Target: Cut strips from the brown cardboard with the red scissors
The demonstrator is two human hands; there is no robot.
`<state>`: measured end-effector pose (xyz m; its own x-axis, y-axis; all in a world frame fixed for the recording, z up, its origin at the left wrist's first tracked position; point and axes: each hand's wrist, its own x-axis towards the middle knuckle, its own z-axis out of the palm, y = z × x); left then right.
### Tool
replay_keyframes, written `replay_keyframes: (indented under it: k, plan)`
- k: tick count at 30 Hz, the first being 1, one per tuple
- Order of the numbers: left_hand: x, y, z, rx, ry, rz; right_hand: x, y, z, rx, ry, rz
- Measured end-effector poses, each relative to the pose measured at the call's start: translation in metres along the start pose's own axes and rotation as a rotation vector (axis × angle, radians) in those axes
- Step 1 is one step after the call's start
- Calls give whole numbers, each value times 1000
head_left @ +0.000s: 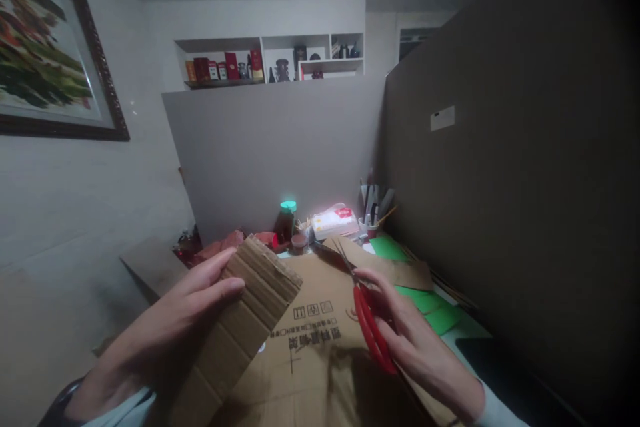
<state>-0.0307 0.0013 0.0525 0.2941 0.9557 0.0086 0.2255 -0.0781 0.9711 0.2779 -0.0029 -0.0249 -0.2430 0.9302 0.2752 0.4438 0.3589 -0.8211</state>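
Dim desk: ridged cardboard strip (245,320), red-handled scissors (367,320).

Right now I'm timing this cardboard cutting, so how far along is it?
A cut strip of cardboard is in the left hand. The right hand holds red scissors over the flattened box, which looks mostly uncut.

A framed picture (47,47) hangs on the left wall; shelves (270,60) hold boxes and vases; a green-capped jar (287,220) and pen cup (373,213) stand on the desk.
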Motion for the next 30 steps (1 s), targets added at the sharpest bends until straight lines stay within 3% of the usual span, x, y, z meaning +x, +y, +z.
replay_keyframes:
  k: [5, 10, 13, 19, 24, 30]
  plan:
    - [1, -2, -1, 16, -7, 7, -4, -5, 9, 413, -193, 190]
    - [1, -2, -2, -17, -46, -34, -15, -9, 20, 529, -277, 214]
    - [3, -4, -2, -70, -79, -29, -19, -22, 22, 442, -267, 203]
    - [3, -1, 7, 31, -3, -40, -19, -42, 17, 87, -273, 137]
    - [3, -1, 16, 92, 13, -28, -21, -36, 20, 36, -293, 66]
    - [5, 0, 24, 122, 28, -22, -19, -36, 20, 29, -275, 119]
